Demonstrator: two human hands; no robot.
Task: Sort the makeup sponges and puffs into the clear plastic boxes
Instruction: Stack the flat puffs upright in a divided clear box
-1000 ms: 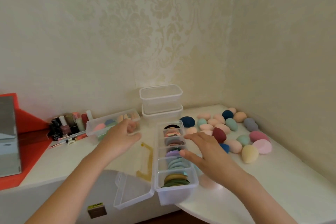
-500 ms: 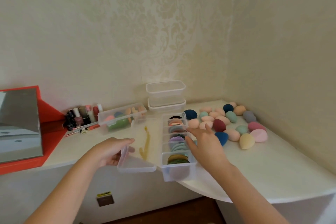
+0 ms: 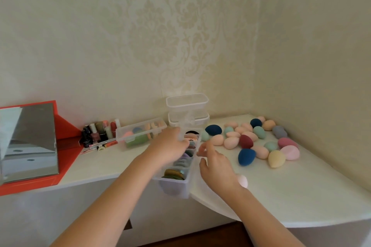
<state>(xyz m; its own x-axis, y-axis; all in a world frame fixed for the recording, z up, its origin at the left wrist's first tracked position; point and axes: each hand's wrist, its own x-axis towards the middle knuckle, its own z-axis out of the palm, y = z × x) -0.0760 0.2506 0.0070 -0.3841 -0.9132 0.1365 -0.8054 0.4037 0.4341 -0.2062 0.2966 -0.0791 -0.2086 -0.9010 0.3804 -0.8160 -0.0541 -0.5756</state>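
Left hand lies across the long box, over its puffs; whether it grips anything, cannot tell. Right hand just right of the box, fingers loose, empty. Sponges heaped farther right. The box's near end seems to overhang; best steady it first.
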